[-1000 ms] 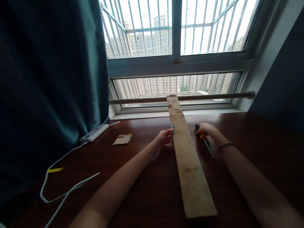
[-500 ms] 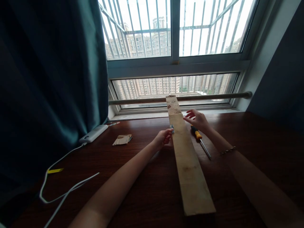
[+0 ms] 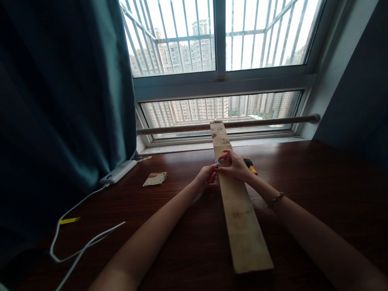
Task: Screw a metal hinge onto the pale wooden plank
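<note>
A long pale wooden plank lies lengthwise on the dark wooden table, its far end resting on a rail at the window. A small metal fitting sits at the plank's left edge. My left hand pinches that fitting from the left side. My right hand lies across the plank with its fingertips pinched on the same fitting. Behind my right hand, an orange-handled screwdriver lies on the table, partly hidden.
A small scrap of wood lies left of the plank. A white power bank with a white cable sits by the teal curtain. A yellow strip lies near the cable. A barred window is ahead.
My right hand let go of the screwdriver, which now rests on the table, and moved left over the plank to the metal fitting. My left hand stayed at the fitting.
</note>
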Demonstrator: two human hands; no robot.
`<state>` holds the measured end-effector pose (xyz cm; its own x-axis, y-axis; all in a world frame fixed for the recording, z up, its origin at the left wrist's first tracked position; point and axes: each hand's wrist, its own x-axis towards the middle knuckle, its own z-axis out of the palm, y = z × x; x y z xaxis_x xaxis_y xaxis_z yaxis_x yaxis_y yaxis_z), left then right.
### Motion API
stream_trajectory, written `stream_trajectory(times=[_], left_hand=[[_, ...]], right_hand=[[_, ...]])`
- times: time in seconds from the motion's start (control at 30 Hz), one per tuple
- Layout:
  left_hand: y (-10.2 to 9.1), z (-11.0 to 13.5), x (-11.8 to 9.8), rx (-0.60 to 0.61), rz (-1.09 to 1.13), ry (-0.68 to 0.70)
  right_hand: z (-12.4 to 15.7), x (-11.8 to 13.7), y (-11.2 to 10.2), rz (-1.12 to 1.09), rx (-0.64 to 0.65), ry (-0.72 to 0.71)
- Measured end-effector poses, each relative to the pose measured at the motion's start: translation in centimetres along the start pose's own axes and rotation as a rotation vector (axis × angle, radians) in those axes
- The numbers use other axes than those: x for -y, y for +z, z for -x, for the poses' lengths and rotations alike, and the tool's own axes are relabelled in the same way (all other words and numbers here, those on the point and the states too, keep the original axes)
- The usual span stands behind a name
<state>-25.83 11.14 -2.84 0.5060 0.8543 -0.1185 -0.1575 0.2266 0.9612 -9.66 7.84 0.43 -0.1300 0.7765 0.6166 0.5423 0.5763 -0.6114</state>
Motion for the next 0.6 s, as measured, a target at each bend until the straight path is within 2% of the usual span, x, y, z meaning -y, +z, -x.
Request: stream_trajectory(times=[0.17,0.23,0.3,0.37,0.43,0.5,0.6], left_hand=[[-0.3,-0.4,0.2,0.036,-0.007,-0.026],[-0.4,-0.6,0.4,-0.011,-0.021,-0.029],[-0.6,-0.7,0.3,-0.144,-0.048,0.073],[-0.7,-0.5,-0.2,-0.293,-0.111,0.28],[-0.7,-0.2,-1.1,-0.362,-0.255,0.489],[-0.6,0.1,-2.3,-0.332,-0.457,0.609],[-0.3,0.3,-3.7,-0.213,-0.608,0.576]], right_hand=[[0.0,0.1,0.1,-0.005,-0.001,-0.005],[0.0,0.1,0.0,-0.011,0.002,-0.005],[0.1,0.1,-0.1,-0.016,0.01,0.002],[0.1,0.1,-0.1,-0.017,0.015,0.018],[0.0,0.1,-0.1,-0.013,0.015,0.029],[0.0,0.2,-0.1,-0.012,0.013,0.029],[0.0,0.2,-0.1,-0.008,0.006,0.024]])
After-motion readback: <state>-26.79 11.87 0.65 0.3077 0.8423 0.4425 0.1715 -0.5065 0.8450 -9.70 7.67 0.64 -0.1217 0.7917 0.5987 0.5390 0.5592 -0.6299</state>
